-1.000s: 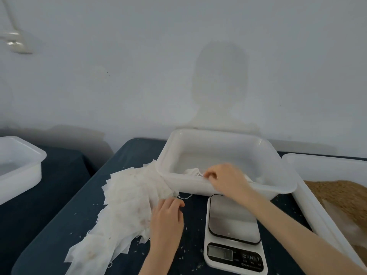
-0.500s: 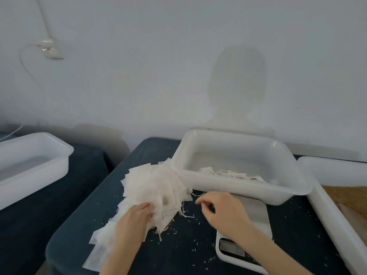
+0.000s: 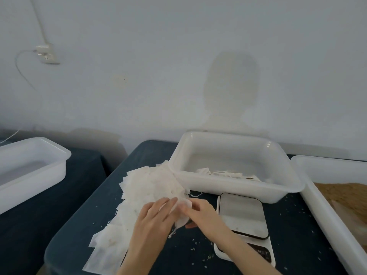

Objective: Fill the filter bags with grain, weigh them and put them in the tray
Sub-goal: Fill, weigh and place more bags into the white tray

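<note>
**Ana:** Filter bag [image 3: 183,205], the top one, is what both hands meet on now, at the near right edge of the pile of empty filter bags [image 3: 147,193]. A second ago the right hand [image 3: 200,214] was inside the white tray [image 3: 234,187], over the bags lying there; since then it has drawn back across the scale [image 3: 243,217] to the pile.

**Ben:** So one bag is done and a new round begins?

**Ana:** That is my reading. A few bags lie on the tray floor, near its front wall, and the scale platform is bare.

**Ben:** How do the hands stand?

**Ana:** The right hand pinches a corner of that bag, thumb below and fingers curled over. The left hand [image 3: 156,217] lies on the pile with its fingers fairly straight, fingertips at the same bag. Whether it pinches or only presses, I cannot tell.

**Ben:** And the grain?

**Ana:** In the larger bin [image 3: 309,195] at the far right, a brown heap of grain [image 3: 345,197]. Loose kernels are scattered over the dark tabletop [image 3: 99,215].

**Ben:** What next, then?

**Ana:** Likely peeling this one bag free without dragging its neighbours, then opening its mouth. The sheets are thin and cling together, so two may lift at once.
</note>
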### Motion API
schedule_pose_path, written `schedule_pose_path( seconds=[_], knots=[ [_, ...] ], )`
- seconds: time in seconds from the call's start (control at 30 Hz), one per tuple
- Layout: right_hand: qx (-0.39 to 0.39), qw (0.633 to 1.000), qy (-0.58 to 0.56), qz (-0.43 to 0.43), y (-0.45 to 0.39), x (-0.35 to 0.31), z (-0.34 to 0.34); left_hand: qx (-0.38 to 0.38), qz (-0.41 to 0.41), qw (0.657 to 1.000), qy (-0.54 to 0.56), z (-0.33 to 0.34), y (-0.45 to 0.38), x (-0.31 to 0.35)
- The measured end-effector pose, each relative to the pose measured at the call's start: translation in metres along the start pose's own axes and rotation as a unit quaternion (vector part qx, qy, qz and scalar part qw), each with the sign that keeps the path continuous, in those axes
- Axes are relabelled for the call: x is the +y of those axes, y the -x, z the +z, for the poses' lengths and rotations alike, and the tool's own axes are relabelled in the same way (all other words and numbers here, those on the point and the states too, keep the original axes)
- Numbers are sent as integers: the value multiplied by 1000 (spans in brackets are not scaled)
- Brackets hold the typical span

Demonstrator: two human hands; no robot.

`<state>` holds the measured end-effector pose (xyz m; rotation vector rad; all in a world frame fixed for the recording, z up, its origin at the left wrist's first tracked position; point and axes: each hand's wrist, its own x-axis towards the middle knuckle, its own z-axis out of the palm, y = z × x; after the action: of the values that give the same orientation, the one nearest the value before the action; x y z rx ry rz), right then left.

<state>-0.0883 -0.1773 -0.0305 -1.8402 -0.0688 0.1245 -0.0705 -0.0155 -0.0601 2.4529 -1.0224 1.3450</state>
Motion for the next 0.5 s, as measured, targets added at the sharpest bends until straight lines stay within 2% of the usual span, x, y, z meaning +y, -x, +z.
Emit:
schedule_pose_path(
  seconds=[0.1,0.17,0.2,0.23,0.27,0.3,0.33,0.43,0.5],
  knots=[
    [7,1000,-26,14,4,5,-3,-10,-18,999,38,0,-5,9],
    [27,997,-68,23,8,7,-8,-53,-143,977,145,-1,-5,11],
    [37,994,-94,32,10,9,-11,-78,-230,941,236,-3,-5,12],
    [41,992,-115,40,12,10,-14,-82,-316,886,330,-6,-7,13],
    [40,990,-131,43,14,11,-18,-70,-394,814,422,-8,-10,14],
    [37,988,-141,44,16,12,-20,-71,-458,747,477,-8,-14,15],
    [35,988,-146,43,17,13,-23,-91,-495,713,488,-6,-17,13],
    [41,988,-141,50,21,17,-27,-170,-523,675,493,2,-24,11],
    [46,987,-142,59,24,20,-29,-182,-528,673,485,7,-25,11]
  ],
)
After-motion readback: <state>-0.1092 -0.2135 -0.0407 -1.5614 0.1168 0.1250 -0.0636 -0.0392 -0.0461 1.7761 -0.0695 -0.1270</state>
